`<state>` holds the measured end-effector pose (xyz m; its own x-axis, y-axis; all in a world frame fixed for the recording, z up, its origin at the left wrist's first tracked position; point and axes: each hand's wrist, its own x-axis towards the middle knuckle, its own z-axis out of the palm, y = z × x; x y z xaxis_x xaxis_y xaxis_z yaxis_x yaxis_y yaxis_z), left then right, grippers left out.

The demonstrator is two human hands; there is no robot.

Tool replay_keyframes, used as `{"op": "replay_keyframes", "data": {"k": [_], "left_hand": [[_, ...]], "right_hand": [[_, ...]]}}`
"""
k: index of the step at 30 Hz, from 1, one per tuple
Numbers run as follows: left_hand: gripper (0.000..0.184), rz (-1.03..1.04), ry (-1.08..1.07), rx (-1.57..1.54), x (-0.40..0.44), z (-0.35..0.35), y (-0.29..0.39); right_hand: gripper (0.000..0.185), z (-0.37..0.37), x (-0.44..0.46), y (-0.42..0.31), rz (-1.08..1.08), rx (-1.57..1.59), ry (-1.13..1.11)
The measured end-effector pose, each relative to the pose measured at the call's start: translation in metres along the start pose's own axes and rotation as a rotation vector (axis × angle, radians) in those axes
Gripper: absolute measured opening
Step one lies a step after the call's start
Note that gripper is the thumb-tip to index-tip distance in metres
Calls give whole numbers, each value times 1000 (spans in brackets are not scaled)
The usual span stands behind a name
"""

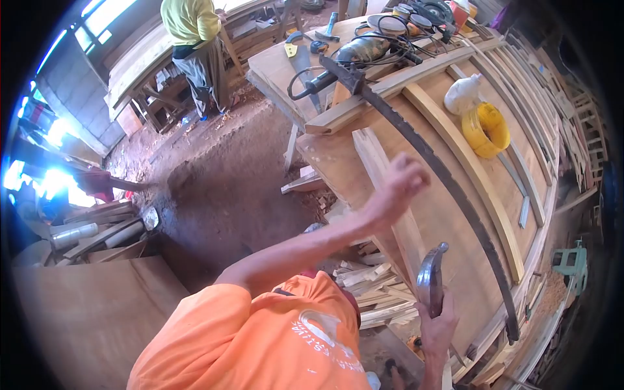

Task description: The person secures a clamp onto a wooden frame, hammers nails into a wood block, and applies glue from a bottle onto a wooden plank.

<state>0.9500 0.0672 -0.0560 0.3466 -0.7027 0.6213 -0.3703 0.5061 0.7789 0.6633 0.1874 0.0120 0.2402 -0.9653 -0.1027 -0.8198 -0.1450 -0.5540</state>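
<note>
My left hand (407,177) is raised over the workbench (455,221), slightly blurred, its fingers curled in with nothing visible in them. It is between a pale wooden strip (372,151) and a long dark toothed metal bar (442,172). Lower down, my right hand (439,328) is closed on a shiny metal tool (430,281) with a rounded knob, which looks like a hand plane. The tool is held near the pale strip's lower part. Farther right on the bench, a yellow tape-like roll (486,130) lies beside a whitish bag (463,94).
Power tools with cables (367,49), a handsaw (302,68) and a hammer (330,27) lie on the bench's far end. A person in a yellow top (190,26) stands at another bench (133,71). Wood scraps (370,276) are below the bench; a green clamp (572,263) is at right.
</note>
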Motion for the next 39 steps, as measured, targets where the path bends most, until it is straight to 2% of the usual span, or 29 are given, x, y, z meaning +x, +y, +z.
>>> {"op": "replay_keyframes", "data": {"k": [1, 3, 5, 6, 8, 12, 14, 18, 20, 27, 33, 38, 39], "left_hand": [[15, 74, 95, 19, 17, -17, -1], [12, -111, 78, 18, 46, -63, -21], [13, -327, 75, -166, 70, -102, -52], [13, -331, 68, -168, 75, -115, -57], [13, -488, -96, -96, 81, -134, -62], [11, -468, -175, 7, 72, -129, -75], [10, -231, -136, 243, 68, -125, -80], [10, -231, -179, 228, 67, -124, -82], [11, -311, -183, 222, 65, -124, -83], [11, -267, -153, 275, 63, -117, -78], [10, -215, -107, 325, 60, -111, -83], [6, -44, -91, 391, 59, -108, -86], [6, -42, -86, 391, 58, -106, -86]], "right_hand": [[52, 1, 2, 1, -40, -7, 4], [52, -3, 5, -4, -33, -10, -3], [52, -4, 3, -1, -23, -19, -12], [52, -4, 5, 4, -53, -13, -21], [52, -6, 8, 5, -91, -7, -33], [52, -9, 11, 2, -45, -4, -80], [52, -8, 11, 3, -56, 19, -76], [54, -7, 11, 4, -52, 26, -65], [54, -7, 12, 5, -46, 31, -59], [52, -7, 12, 2, -13, 42, -59], [51, -8, 13, -1, -55, 19, -56], [51, -10, 13, -4, -67, 13, -65], [45, -13, 14, -9, -68, 16, -38]]}}
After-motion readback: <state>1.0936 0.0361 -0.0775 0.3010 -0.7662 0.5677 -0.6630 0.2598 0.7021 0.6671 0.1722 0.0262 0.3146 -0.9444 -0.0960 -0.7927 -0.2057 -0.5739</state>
